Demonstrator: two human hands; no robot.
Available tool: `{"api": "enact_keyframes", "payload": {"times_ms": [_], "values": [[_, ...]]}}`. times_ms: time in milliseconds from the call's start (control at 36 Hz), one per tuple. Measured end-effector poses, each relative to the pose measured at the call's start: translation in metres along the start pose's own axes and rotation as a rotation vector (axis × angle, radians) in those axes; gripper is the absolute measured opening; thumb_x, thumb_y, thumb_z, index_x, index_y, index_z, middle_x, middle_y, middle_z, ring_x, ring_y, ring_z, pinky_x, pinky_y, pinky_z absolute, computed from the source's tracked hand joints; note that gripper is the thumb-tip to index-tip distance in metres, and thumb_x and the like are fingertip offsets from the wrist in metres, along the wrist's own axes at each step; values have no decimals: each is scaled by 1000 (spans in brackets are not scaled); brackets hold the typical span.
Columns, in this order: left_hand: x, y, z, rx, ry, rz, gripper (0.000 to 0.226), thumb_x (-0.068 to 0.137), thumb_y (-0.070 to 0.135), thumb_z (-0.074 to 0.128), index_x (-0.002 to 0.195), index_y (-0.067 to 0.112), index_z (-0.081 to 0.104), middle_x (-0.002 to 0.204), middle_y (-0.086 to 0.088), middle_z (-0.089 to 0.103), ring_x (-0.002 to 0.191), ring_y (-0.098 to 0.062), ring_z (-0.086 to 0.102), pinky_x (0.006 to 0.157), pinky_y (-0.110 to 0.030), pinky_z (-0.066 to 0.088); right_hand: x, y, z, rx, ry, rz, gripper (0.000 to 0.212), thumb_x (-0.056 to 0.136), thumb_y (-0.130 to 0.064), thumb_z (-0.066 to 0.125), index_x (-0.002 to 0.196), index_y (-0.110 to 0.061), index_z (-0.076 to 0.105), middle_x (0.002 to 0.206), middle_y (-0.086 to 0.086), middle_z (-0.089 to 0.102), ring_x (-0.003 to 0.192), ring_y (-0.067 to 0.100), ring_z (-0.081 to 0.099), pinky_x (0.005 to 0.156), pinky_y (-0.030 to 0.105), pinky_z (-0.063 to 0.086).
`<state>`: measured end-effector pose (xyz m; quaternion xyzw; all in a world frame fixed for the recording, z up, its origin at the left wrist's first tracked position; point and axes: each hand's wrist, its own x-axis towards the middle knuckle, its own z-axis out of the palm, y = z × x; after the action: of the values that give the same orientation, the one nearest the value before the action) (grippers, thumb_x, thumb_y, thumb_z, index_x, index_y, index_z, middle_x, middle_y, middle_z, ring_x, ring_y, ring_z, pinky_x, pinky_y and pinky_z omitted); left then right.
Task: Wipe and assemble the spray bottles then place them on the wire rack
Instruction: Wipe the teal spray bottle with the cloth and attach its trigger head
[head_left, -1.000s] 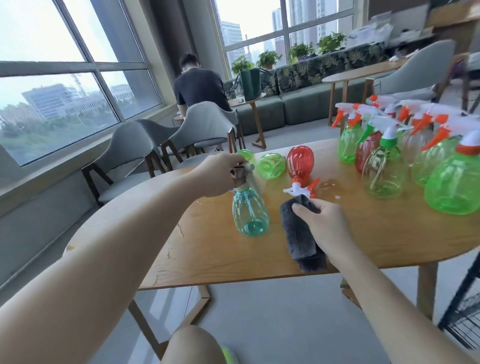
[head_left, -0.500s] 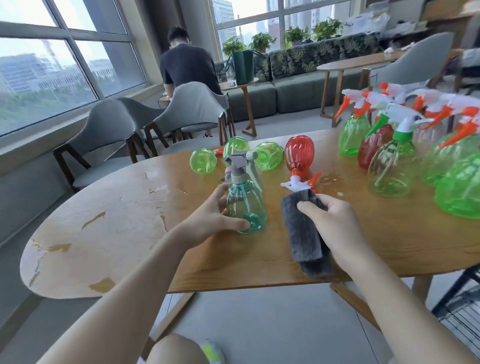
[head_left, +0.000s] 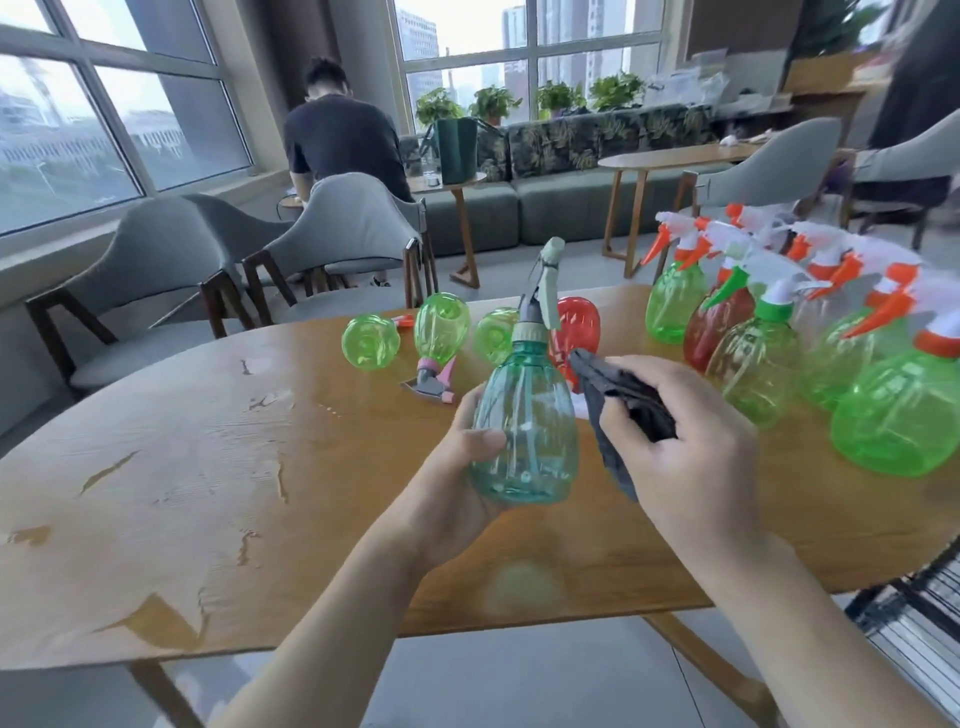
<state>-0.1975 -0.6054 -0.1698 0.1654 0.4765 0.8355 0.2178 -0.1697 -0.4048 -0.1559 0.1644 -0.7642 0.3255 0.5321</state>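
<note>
My left hand (head_left: 462, 467) grips the lower body of a teal spray bottle (head_left: 524, 415) with a grey trigger head, lifted upright above the wooden table (head_left: 208, 493). Close to the bottle's right side, my right hand (head_left: 685, 447) holds a bunched dark grey cloth (head_left: 628, 410). Behind the bottle lie loose green bottles (head_left: 370, 343), one green bottle with a pink and grey head (head_left: 441, 338), and a red bottle (head_left: 579, 322). Several assembled green and red bottles with orange and white heads (head_left: 769, 353) stand at the right. Part of a black wire rack (head_left: 914, 613) shows at the lower right.
Grey chairs (head_left: 337, 234) stand along the table's far side. A person in a dark shirt (head_left: 343, 140) sits beyond them, back turned. A sofa, plants and another wooden table (head_left: 670, 161) fill the background. The table top has worn patches on the left.
My left hand slid from the bottle's head to its body and lifted it off the table. My right hand picked the cloth up from the table and brought it beside the bottle.
</note>
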Motion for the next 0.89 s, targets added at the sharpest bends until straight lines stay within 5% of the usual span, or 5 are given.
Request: {"api": "enact_keyframes", "payload": {"times_ms": [167,333,583,806,889], "values": [[4,-22,9,-97,-28,-29,89,63,35,91,142,16,54,125,-15,66,102,-29,70,75,-39,61,4,6,0,-13,-28,13,26,95,-14,62,116,-4,73,103,3,72,90,18,70,77,27,58],[7,-28,8,-106,47,-4,71,73,27,67,141,10,56,122,-20,64,98,-33,67,79,-45,57,3,2,7,154,-240,122,28,96,-16,61,119,-5,73,109,-6,59,103,-11,54,91,6,42],[5,-25,3,-241,98,0,79,62,28,73,135,2,57,104,-20,69,82,-29,70,68,-37,60,-17,-12,2,251,-292,13,25,88,-12,64,108,-3,76,102,11,66,94,14,63,85,15,49],[0,-24,10,-142,138,-43,84,68,31,65,145,0,49,121,-25,60,100,-35,63,86,-48,54,-6,-1,-3,220,-279,128,30,91,-18,60,114,-8,76,107,-2,63,102,1,61,89,13,46],[-3,-22,13,-168,176,-36,87,69,31,66,146,-2,47,119,-25,60,95,-34,64,81,-45,56,-11,-7,-1,231,-307,75,26,89,-15,61,109,-7,77,104,2,65,97,3,62,86,12,46]]}}
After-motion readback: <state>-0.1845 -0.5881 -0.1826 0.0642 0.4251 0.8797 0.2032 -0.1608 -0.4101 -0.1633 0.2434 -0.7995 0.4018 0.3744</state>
